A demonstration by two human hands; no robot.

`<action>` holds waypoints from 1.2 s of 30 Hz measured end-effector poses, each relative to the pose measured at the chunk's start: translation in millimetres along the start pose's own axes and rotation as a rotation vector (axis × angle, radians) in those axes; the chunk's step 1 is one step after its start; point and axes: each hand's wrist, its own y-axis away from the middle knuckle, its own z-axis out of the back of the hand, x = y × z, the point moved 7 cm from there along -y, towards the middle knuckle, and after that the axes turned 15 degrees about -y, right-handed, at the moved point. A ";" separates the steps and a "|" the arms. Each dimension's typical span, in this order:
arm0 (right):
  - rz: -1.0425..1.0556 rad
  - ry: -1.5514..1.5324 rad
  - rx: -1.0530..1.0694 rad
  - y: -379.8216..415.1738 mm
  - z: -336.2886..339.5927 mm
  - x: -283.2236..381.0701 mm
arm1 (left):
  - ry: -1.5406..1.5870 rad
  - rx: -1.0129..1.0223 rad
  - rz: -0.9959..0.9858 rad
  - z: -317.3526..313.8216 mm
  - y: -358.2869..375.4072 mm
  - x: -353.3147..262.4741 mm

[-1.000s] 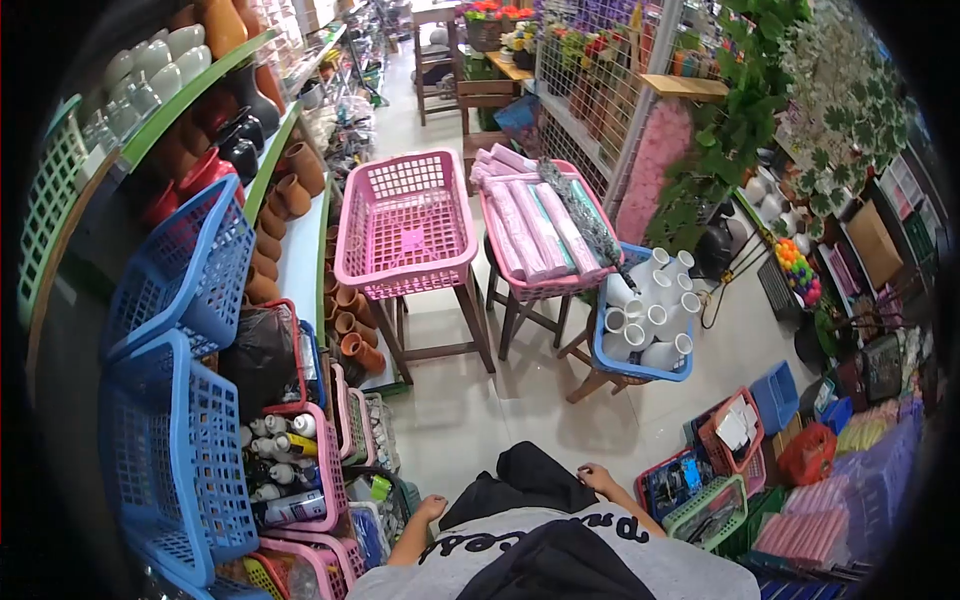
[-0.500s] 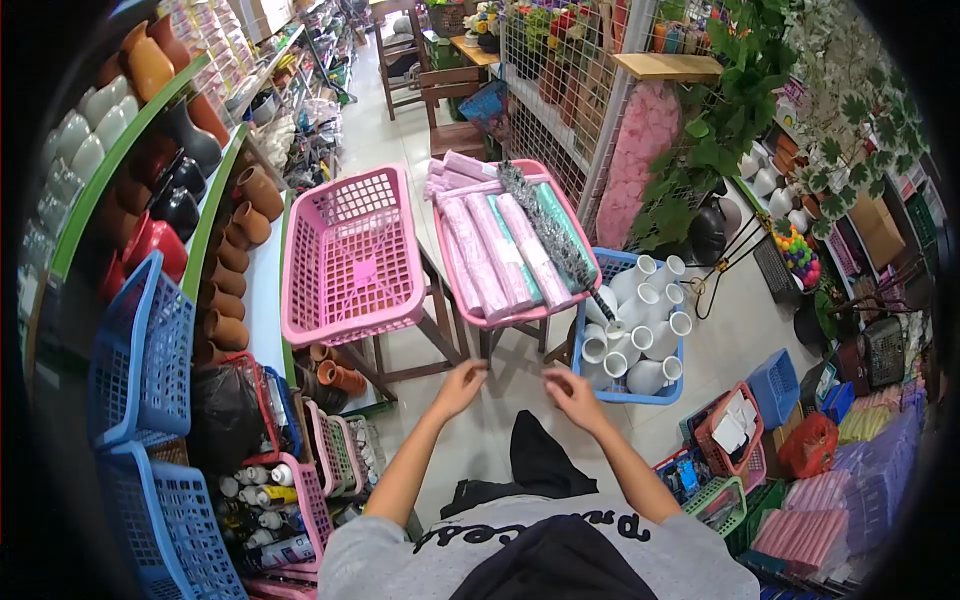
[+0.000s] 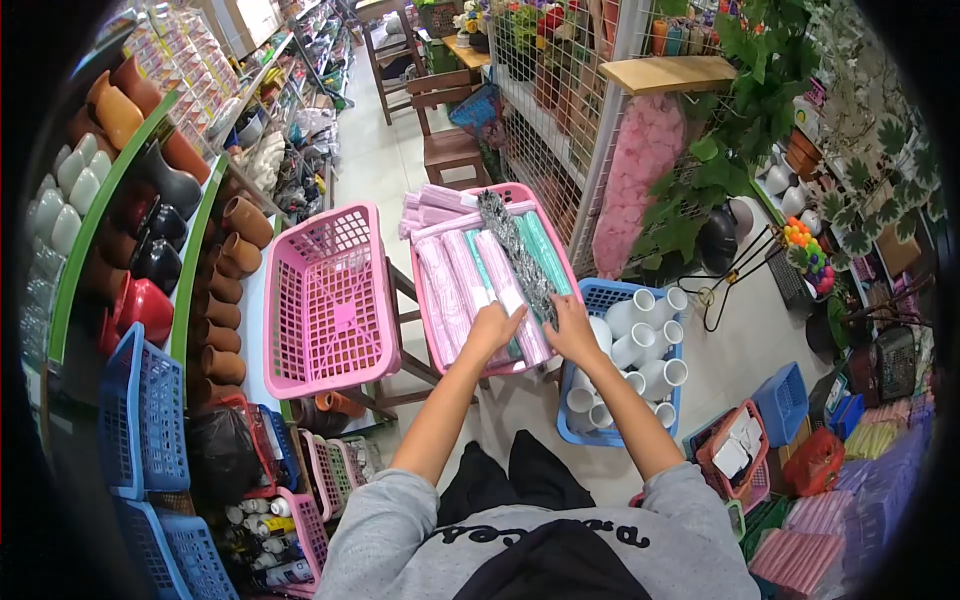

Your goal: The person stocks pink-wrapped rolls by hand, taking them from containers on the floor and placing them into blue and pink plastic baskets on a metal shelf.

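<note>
A pink basket (image 3: pixel 432 340) holds several pink plastic-wrapped rolls (image 3: pixel 440 275) and green ones (image 3: pixel 543 250). A dark, fuzzy tinsel-like strand (image 3: pixel 512 240) lies along the top of the rolls. My left hand (image 3: pixel 493 330) rests over the lower end of a pink roll, thumb and fingers apart. At the basket's near right corner, my right hand (image 3: pixel 573 330) touches the lower part of the dark strand with thumb and fingers spread around it. My palms hide the ends of some rolls.
An openwork pink basket (image 3: pixel 383 370) stands at left on a wooden stool. Right of my hands, a blue basket (image 3: pixel 600 436) on the floor holds several white vases (image 3: pixel 630 345). Shelves with clay pots (image 3: pixel 240 255) line the left; a wire mesh rack (image 3: pixel 550 150) stands ahead.
Both my hands have moved forward and up from in front of the basket onto its contents. The view has shifted slightly, and the baskets appear a little nearer.
</note>
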 end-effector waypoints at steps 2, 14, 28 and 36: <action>-0.010 0.023 0.011 -1.1 -8.8 -4.6 | -0.053 0.047 0.045 -8.0 -6.9 2.8; -0.086 0.256 -0.023 -1.1 -26.6 -19.4 | -0.010 0.098 0.102 -11.7 -20.8 19.0; -0.062 0.377 -0.019 -17.9 -28.7 -27.1 | 1.164 0.233 0.124 41.4 19.8 45.5; -0.173 -0.508 -0.054 -18.6 2.8 13.3 | 1.353 0.170 0.140 94.5 33.0 81.1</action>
